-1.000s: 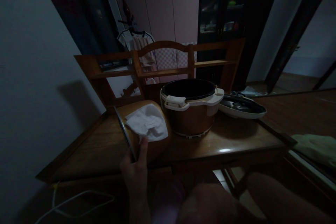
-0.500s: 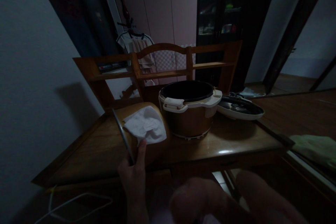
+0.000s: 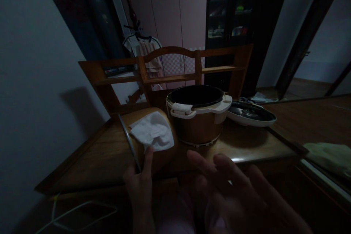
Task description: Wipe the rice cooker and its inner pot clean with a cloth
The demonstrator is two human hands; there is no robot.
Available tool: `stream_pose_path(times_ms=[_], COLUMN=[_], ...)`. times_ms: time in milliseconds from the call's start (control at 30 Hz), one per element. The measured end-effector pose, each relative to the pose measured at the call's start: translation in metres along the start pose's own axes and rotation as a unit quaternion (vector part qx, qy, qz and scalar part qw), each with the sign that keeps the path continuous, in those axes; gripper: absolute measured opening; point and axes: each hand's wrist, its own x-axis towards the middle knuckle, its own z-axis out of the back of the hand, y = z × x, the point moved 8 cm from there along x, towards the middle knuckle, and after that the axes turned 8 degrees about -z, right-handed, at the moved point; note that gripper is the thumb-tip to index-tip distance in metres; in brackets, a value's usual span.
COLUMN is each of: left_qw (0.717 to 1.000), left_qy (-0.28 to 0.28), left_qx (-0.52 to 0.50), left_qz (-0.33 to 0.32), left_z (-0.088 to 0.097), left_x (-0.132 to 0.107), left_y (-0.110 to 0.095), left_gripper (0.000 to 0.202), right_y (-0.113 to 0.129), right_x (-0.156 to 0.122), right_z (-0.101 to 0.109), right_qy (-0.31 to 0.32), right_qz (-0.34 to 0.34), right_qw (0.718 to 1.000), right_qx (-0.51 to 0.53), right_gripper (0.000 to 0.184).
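Tipped on its side, a tan inner pot (image 3: 164, 158) with a thin metal rim rests at the left of the wooden desk. My left hand (image 3: 141, 182) grips its rim, a finger pressing on the lower edge of a white cloth (image 3: 153, 131) spread over the pot's outer side. Just right of it stands a rice cooker (image 3: 199, 126) with a brown body, white collar and handle, and dark open top. My right hand (image 3: 241, 193) is raised close to the camera, fingers spread, holding nothing visible; it is somewhat blurred.
A detached lid (image 3: 249, 114) lies upturned right of the cooker. The desk (image 3: 90, 153) has a low wooden shelf (image 3: 170, 79) along its back. A white cable (image 3: 82, 204) hangs at the lower left, and a pale green cloth (image 3: 329, 159) lies at the right.
My right hand has risen and its fingers have spread out from a curled pose. The left hand, pot and cloth have stayed nearly the same.
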Motion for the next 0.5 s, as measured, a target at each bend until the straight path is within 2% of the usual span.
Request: stream_pose_path(times_ms=[67, 133, 200, 300, 500], left_qw=[1.0, 0.999, 1.0, 1.0, 1.0], left_qy=[-0.006, -0.007, -0.005, -0.005, -0.01], left_qx=[-0.012, -0.021, -0.023, -0.022, -0.023], left_qz=[-0.019, -0.026, -0.018, -0.016, -0.017], left_z=[0.0, -0.001, -0.002, -0.002, -0.002], left_x=[0.0, -0.001, -0.001, -0.001, -0.001], left_y=[-0.003, -0.004, -0.001, 0.001, 0.001], left_gripper=[0.047, 0.045, 0.044, 0.044, 0.044], right_y=[-0.001, -0.008, -0.016, -0.024, -0.027], right_x=[-0.003, -0.005, -0.006, -0.005, -0.005], right_z=[0.004, 0.012, 0.018, 0.022, 0.028], right_qy=[-0.009, -0.005, 0.026, 0.086, 0.117], right_qz=[-0.008, -0.024, -0.045, -0.057, -0.053], right_qw=[1.0, 0.997, 0.992, 0.981, 0.975], right_qx=[0.027, 0.067, 0.116, 0.166, 0.182], right_gripper=[0.046, 0.041, 0.035, 0.035, 0.034])
